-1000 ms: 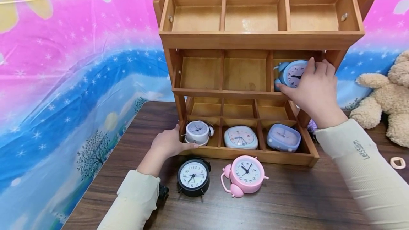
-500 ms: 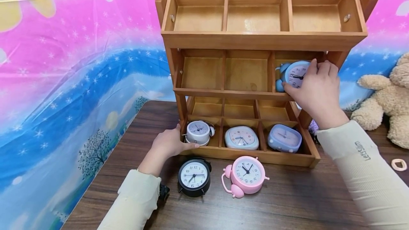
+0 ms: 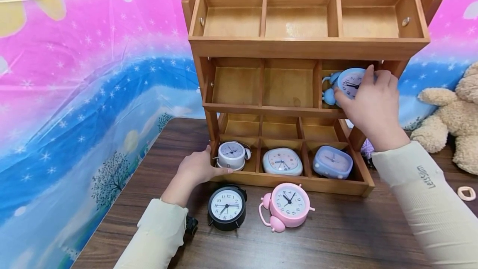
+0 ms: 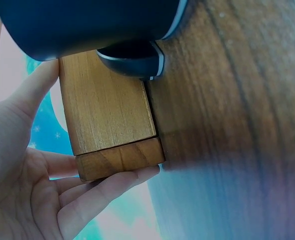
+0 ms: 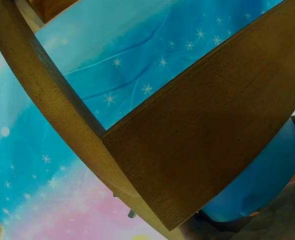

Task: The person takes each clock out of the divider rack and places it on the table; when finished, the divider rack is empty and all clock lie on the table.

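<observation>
the blue clock (image 3: 348, 83) lies sideways in the rack's (image 3: 310, 48) middle tier, right compartment, bells and long axis pointing left. i count six clocks: that one, three bottom-tier clocks (image 3: 282, 162), one black clock (image 3: 226, 207) and one pink clock (image 3: 289, 206) on the counter (image 3: 347, 227). the right hand (image 3: 374, 105), arm stretched forward, grips the blue clock; the left hand (image 3: 194, 167) grips the rack's lower left corner.

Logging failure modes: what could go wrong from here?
The right hand holds the blue clock sideways; its bells might catch the divider beside them. It could tip over the front edge if released unsteadily. The left hand grips the shelf's lower corner, so withdrawing might knock the nearby black clock.
</observation>
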`<state>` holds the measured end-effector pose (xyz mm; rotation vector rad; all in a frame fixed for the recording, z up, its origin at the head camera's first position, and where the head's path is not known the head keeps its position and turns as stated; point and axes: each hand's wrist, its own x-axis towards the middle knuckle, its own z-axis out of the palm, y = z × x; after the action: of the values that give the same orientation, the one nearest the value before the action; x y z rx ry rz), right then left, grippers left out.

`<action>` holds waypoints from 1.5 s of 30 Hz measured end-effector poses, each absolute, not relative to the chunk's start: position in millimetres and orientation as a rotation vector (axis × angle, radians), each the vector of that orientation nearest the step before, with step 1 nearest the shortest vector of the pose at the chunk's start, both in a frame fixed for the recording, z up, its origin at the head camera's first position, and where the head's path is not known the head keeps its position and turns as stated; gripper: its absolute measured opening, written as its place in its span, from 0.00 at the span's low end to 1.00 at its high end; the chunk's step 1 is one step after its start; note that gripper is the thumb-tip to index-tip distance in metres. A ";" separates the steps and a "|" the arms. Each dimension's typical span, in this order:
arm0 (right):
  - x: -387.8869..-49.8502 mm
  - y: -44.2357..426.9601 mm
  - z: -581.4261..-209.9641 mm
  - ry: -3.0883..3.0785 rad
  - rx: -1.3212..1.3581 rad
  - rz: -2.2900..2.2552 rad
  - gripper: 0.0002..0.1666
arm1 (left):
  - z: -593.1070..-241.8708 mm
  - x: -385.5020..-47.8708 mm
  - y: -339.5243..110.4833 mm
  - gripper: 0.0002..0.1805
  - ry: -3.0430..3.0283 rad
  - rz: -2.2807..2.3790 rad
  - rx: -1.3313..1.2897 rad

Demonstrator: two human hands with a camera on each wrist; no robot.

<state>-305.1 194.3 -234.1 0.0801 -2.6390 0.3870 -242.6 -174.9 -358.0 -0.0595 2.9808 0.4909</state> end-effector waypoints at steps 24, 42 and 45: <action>-281.3 200.8 -234.2 -2.550 0.120 0.623 0.57 | -359.2 -242.8 -175.3 0.61 2.971 0.483 -0.064; -231.5 204.2 -246.6 -2.702 0.213 0.554 0.56 | -358.5 -243.3 -175.4 0.62 2.962 0.488 -0.068; -224.2 205.4 -252.4 -2.737 0.216 0.510 0.57 | -358.1 -243.2 -175.2 0.61 2.964 0.487 -0.063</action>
<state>-224.2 205.4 -252.4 0.2159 -2.7370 0.5105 -243.2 -175.2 -358.1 -0.0627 2.9644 0.4872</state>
